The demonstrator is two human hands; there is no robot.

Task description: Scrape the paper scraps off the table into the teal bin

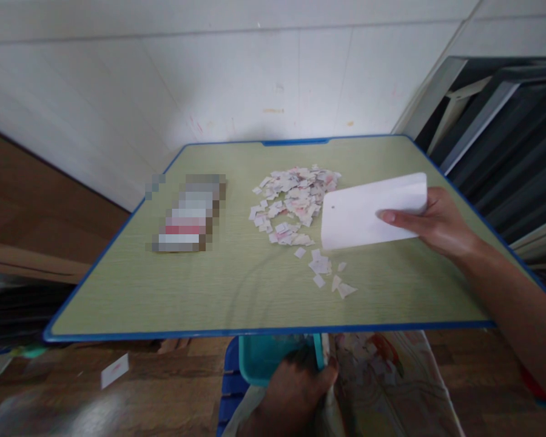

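My right hand point(437, 224) grips a stiff white card point(368, 212) with a small hole near one corner, thumb on top, tilted above the table. Just left of the card's edge lies a spread heap of small cut paper scraps point(300, 194), mostly white with pinkish bits. Several loose scraps point(319, 264) lie nearer the front. Below the table's front edge, my left hand point(295, 388) is closed on the rim of a teal plastic container point(255, 364). The table hides part of this container.
The greenish table point(164, 297) has a blue rim and stands against a white wall point(236, 79). A blurred-out flat object point(188, 215) lies at its left. Patterned cloth point(404, 400) with scraps is below. A paper piece point(115, 371) lies on the wooden floor. Dark panels point(519, 145) lean at right.
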